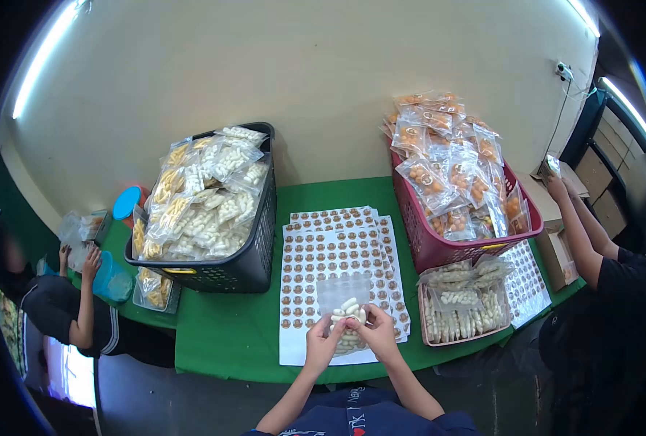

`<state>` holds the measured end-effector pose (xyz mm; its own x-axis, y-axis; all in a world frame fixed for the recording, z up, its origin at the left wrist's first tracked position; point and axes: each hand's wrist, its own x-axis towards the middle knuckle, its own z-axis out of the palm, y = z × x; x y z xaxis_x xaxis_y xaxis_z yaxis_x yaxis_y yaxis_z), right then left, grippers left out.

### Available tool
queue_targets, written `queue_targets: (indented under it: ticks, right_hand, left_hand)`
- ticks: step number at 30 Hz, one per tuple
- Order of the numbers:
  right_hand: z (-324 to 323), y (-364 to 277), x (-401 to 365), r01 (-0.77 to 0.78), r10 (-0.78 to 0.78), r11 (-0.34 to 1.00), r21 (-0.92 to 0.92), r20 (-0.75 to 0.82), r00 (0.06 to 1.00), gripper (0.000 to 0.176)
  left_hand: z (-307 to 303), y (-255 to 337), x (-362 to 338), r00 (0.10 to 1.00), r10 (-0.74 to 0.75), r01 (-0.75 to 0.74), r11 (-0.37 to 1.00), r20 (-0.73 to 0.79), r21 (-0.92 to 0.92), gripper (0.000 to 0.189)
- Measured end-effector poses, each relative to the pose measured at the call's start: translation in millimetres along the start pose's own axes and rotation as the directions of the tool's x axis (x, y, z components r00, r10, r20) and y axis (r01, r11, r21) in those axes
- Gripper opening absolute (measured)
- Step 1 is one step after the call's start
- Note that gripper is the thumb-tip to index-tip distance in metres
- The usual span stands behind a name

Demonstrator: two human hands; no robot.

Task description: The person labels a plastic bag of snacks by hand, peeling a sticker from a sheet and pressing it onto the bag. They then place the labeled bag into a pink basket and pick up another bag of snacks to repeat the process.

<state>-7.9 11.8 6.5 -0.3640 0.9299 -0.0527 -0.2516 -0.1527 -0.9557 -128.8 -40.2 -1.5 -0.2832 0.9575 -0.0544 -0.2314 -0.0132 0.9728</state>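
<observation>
A clear plastic bag of white, capsule-shaped pieces lies in front of me over the sticker sheets. My left hand grips it from the left, and my right hand from the right. Both sets of fingers are closed and meet near the middle of the bag's front. A small, pale round spot shows between the fingertips, too small to make out. The sheets carry rows of round brown stickers, and several overlap under the bag.
A black basket heaped with bagged white and yellow pieces stands left. A maroon basket of bagged orange pieces stands right, behind a pink tray of filled bags. Co-workers flank the green table.
</observation>
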Motion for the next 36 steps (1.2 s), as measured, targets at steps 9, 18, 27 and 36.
queue_targets:
  ticks: [9, 18, 27, 36]
  right_hand:
    - [-23.2, -13.0, -4.3, -0.126, 0.097, 0.975, 0.185, 0.158, 0.983, 0.025]
    - [10.8, 4.5, 8.5, 0.013, -0.014, 0.999, 0.052, 0.01, 1.0, 0.029]
    - [40.1, -6.2, 32.1, -0.023, 0.014, 0.994, 0.106, 0.085, 0.996, 0.03]
    - [77.6, -10.9, 49.5, 0.027, -0.026, 0.999, -0.02, 0.063, 0.998, 0.033]
  left_hand:
    - [-9.8, 2.6, 8.0, 0.977, -0.108, 0.129, 0.986, 0.181, -0.107, 0.032]
    - [-26.0, 11.7, 29.8, 0.979, -0.105, 0.1, 0.994, 0.173, 0.038, 0.032]
    - [-66.6, 36.6, 46.5, 0.963, -0.075, 0.073, 0.997, 0.257, 0.017, 0.028]
    - [-83.9, 51.3, 58.9, 0.991, -0.041, 0.036, 0.999, 0.128, 0.04, 0.03]
